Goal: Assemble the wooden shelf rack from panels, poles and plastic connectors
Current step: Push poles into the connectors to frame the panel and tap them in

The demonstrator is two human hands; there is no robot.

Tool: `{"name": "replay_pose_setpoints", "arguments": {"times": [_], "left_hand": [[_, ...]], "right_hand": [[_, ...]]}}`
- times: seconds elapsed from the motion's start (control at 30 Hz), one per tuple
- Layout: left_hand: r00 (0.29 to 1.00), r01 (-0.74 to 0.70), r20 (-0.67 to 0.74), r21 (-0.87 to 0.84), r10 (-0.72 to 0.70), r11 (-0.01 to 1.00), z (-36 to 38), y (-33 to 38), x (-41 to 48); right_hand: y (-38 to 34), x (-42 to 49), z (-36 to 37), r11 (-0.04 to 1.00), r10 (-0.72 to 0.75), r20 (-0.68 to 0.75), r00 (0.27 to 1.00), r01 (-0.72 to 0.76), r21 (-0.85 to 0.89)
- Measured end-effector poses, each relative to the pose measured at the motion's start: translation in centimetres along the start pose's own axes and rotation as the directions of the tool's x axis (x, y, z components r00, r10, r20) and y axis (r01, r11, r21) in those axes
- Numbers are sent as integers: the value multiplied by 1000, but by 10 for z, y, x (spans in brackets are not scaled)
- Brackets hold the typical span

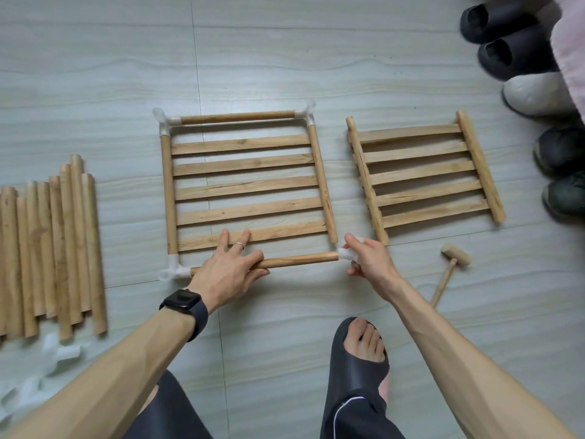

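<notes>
L hand point(232, 264) grips near pole point(304, 259) of slatted panel point(250, 188), mid-floor. R hand point(368, 261) pinches white connector point(345, 253) at panel's near-right corner, touching pole end. Spare poles point(53, 248) lie left.

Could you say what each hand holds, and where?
Left hand grips the front pole near its middle; right hand pinches the connector at its right end.

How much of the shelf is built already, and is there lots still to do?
One layer is nearly framed: the middle panel has three corner connectors on. The left hand grips the near pole while the right hand pinches the fourth connector at its end. Still to go: the spare panels, loose poles and loose connectors; the mallet lies untouched.
</notes>
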State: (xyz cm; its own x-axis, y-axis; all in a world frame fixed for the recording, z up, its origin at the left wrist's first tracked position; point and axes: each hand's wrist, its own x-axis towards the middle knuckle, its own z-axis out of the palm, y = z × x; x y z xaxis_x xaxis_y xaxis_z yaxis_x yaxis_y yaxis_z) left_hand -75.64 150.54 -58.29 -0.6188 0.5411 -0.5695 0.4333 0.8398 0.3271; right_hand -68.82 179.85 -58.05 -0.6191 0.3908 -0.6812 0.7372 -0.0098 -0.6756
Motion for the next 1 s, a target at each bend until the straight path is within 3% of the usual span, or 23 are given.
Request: {"name": "replay_pose_setpoints", "arguments": {"times": [0.2,0.37,0.63,0.8,0.9,1.0], "left_hand": [[1000,-5,-11,10,5,1000,1,0,1],[1000,2,-4,45,-2,999,1,3,0],[999,17,-29,45,-16,999,3,0,-2],[993,9,-114,-27,-12,1000,-4,1,2],[994,17,-111,9,-16,1000,-5,-3,3],[997,39,-69,19,-37,999,-1,-2,0]], "right_hand": [[-15,-4,-1,995,90,111,990,-85,-43],[-31,-2,13,939,268,202,942,-302,165],[-26,-7,24,886,379,263,887,-430,176],[-26,-4,21,850,430,289,855,-492,189],[-21,-8,24,749,443,335,831,-549,371],[-18,-12,37,646,371,363,855,-519,560]]}}
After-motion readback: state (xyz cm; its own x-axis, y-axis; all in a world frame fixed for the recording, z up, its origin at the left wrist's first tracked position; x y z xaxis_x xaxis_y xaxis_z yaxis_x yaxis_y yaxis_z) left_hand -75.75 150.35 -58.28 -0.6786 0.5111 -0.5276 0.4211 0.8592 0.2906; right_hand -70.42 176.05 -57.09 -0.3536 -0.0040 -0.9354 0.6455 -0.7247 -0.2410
